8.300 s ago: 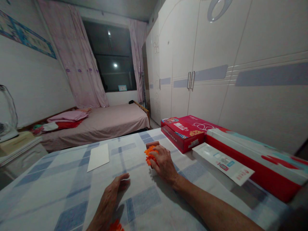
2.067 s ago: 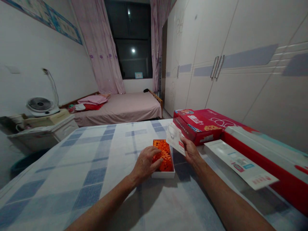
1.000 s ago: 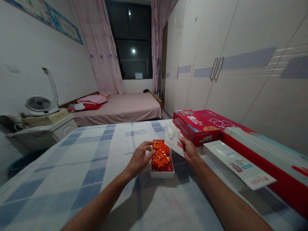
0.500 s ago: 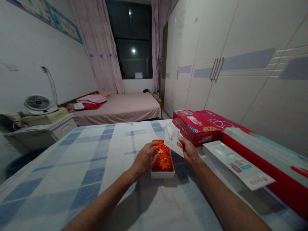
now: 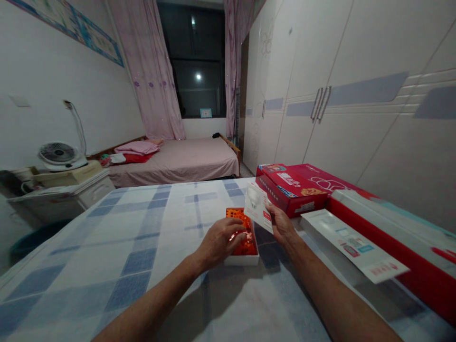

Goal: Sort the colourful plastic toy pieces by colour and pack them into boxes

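Note:
A small, shallow white box (image 5: 242, 260) sits on the checked cloth in front of me, filled with orange lattice-like plastic pieces (image 5: 234, 213). My left hand (image 5: 223, 241) reaches over it from the left. Its fingers and thumb curl around an orange piece inside, and the hand covers part of the contents. Just right of the box, my right hand (image 5: 280, 221) grips a thin white printed card or lid (image 5: 257, 205) by its right edge. The card is held tilted above the box's right side and shows a grey product picture with a red patch.
A red printed box (image 5: 292, 190) stands at the back right. In front of it, a white printed flap (image 5: 352, 244) juts out beside a long red and white box (image 5: 395, 247). Beyond the table are a bed (image 5: 192, 156), a fan (image 5: 59, 154) and a wardrobe (image 5: 338, 57).
My left hand has shifted slightly right, further over the box, and its fingers now cover more of the orange pieces, which look lower. My right hand and the card have barely moved.

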Available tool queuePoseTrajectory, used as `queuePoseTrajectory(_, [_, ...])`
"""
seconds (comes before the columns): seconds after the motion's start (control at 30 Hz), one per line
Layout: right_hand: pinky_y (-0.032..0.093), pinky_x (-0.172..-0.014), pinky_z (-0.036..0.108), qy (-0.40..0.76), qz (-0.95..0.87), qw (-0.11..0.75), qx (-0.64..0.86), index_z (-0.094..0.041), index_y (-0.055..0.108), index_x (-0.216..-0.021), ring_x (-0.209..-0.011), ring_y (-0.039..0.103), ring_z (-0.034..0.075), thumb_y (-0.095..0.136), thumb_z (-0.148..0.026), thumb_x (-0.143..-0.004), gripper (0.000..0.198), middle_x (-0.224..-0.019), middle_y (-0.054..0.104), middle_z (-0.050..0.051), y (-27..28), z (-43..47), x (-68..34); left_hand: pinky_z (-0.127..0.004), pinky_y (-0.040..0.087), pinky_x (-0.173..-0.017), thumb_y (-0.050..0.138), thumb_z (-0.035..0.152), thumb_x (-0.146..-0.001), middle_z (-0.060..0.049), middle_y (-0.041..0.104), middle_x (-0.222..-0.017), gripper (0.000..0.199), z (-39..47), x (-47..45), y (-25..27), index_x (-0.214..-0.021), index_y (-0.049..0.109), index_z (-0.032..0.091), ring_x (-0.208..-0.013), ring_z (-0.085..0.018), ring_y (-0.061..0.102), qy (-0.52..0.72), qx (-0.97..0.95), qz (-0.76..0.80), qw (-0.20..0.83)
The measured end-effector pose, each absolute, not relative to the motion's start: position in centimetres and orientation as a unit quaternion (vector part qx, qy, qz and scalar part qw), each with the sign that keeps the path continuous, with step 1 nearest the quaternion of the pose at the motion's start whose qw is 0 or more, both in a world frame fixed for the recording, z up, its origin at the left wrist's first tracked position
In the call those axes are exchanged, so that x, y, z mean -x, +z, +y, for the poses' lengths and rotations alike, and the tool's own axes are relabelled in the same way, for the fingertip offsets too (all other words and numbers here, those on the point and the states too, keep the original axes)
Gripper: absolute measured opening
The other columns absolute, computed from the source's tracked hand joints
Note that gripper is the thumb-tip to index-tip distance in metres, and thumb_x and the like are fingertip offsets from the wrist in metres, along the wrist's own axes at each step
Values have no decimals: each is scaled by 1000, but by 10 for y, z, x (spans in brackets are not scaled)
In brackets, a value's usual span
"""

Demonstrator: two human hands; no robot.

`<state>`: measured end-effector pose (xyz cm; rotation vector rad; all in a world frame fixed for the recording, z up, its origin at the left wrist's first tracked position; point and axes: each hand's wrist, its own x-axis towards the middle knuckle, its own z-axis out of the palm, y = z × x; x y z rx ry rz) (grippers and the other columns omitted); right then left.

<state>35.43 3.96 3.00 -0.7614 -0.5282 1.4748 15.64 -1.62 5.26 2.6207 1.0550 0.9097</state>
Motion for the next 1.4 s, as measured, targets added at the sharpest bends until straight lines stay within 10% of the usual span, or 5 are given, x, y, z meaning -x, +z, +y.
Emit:
queuePoseTrajectory(0.23, [59,-66,32,647,-218,639,353,-13,60,-87,-61,69,18,50,-7,-74,18,-70,72,4,34,38,-354,-34,46,-95,53,14,-83,-7,63,-120,27,9,-169,54,-107,66,20,-108,-19,58,274,-878,390,39])
queuePoseTrajectory(0.5, [59,-66,31,641,-227,647,346,-13,60,-87,-65,69,19,51,-7,-73,18,-72,72,5,34,38,-354,-32,50,-82,56,15,-78,-7,70,-78,18,10,-177,52,-65,69,17,-82,-20,64,252,-884,391,45])
queuePoseTrajectory(0.83, [59,-62,31,656,-254,628,334,-13,61,-89,-65,70,20,54,-10,-72,19,-71,72,4,30,39,-357,-40,39,-102,45,26,-89,-9,60,-122,32,7,-151,47,-115,61,18,-116,-21,53,323,-819,465,92])
queuePoseTrajectory(1.4, [59,-63,33,651,-240,632,346,-13,60,-88,-63,69,20,52,-8,-72,19,-71,72,5,35,37,-357,-33,45,-86,60,29,-80,-6,67,-96,13,5,-177,55,-82,70,22,-95,-21,58,312,-819,477,68])
